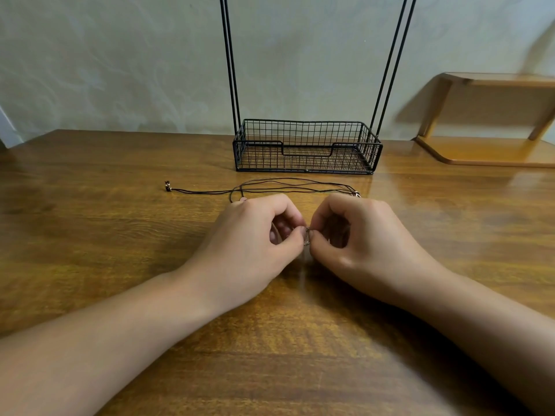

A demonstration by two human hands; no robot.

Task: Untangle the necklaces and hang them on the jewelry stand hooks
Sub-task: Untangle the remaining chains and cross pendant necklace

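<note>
- The left hand (255, 232) and right hand (354, 232) meet near the middle of the worktop (90, 235), each with a closed grip pinching a small metal piece (306, 237), probably a clasp or fine chain, so the fingertips can pick it apart.
- The dark cord necklaces (288, 186) lie looped on the worktop just beyond the hands, one end trailing left.
- The jewelry stand (306, 147) sits farther back; its hooks are out of view, nothing hung yet.
</note>
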